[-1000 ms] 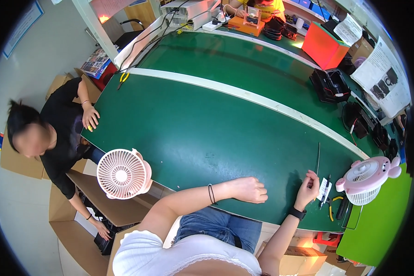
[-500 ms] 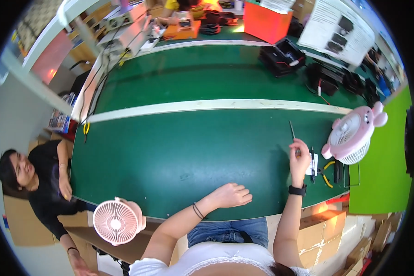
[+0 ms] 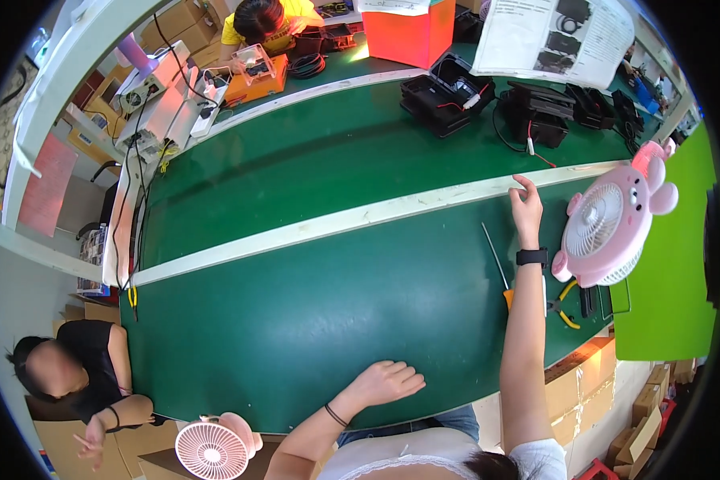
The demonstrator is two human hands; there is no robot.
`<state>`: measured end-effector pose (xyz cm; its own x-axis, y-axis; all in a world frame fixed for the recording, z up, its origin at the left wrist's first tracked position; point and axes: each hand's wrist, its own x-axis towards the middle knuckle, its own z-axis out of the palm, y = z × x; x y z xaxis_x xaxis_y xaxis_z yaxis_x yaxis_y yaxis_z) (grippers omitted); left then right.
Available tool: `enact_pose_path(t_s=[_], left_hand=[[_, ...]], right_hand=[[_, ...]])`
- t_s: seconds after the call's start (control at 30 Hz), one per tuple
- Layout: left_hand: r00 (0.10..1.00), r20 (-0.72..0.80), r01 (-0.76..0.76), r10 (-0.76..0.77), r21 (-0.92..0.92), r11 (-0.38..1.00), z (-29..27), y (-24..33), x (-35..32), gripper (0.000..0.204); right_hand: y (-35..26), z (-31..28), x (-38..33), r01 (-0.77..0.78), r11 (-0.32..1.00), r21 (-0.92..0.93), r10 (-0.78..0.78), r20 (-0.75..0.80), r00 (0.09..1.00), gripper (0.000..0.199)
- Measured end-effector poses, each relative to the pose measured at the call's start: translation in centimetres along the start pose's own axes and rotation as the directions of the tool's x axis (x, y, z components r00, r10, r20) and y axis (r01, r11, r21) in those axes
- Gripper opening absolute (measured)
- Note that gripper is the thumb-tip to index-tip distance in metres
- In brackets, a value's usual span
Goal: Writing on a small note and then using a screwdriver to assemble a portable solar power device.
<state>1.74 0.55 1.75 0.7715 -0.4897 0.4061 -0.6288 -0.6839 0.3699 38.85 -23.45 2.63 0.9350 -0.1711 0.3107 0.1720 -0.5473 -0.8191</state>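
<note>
My left hand (image 3: pixel 390 382) rests near the front edge of the green-topped table (image 3: pixel 320 320), its fingers curled with nothing visible in them. My right hand (image 3: pixel 526 210) reaches over the table's right side toward the white divider strip (image 3: pixel 392 210). Its fingers are bent, with a gap between thumb and forefinger and nothing held. Beside my right forearm lies a screwdriver (image 3: pixel 496 258), its orange handle partly hidden by the arm. To the right of that hand stands a pink animal-shaped fan (image 3: pixel 602 220) with round ears. Yellow-handled pliers (image 3: pixel 566 306) lie right of the forearm.
A round pink fan (image 3: pixel 211 451) is at the table's front left, near a person in black (image 3: pixel 96 360). Beyond the divider sit black open cases (image 3: pixel 448 96) and a red-orange box (image 3: pixel 408 36). Another person in yellow (image 3: pixel 272 28) works at the back. Cables (image 3: pixel 140 176) hang at left.
My right hand has moved away from the screwdriver, farther up toward the divider. The view has turned and shifted. The person at left has raised a hand. My left hand stays curled on the table.
</note>
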Motion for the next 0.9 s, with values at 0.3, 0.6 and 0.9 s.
enact_pose_path(t_s=[0.3, 0.6, 0.9], left_hand=[[0.999, 0.037, 0.038, -0.036, -0.064, 0.997, 0.4, 0.2, 0.7, 0.012], [0.998, 0.05, 0.043, -0.04, -0.049, 0.998, 0.7, 0.2, 0.6, 0.012], [0.999, 0.017, 0.051, -0.051, -0.015, 0.999, 0.3, 0.0, 0.8, 0.011]], right_hand=[[5.9, 6.4, 10.0, 0.122, 0.956, -0.268, -0.122, 0.014, 0.992, 0.081], [6.9, 5.3, 11.3, 0.236, 0.795, -0.559, -0.155, 0.189, 0.97, 0.044], [-1.8, 4.6, 4.5, 0.343, 0.92, -0.189, -0.284, 0.281, 0.917, 0.046]])
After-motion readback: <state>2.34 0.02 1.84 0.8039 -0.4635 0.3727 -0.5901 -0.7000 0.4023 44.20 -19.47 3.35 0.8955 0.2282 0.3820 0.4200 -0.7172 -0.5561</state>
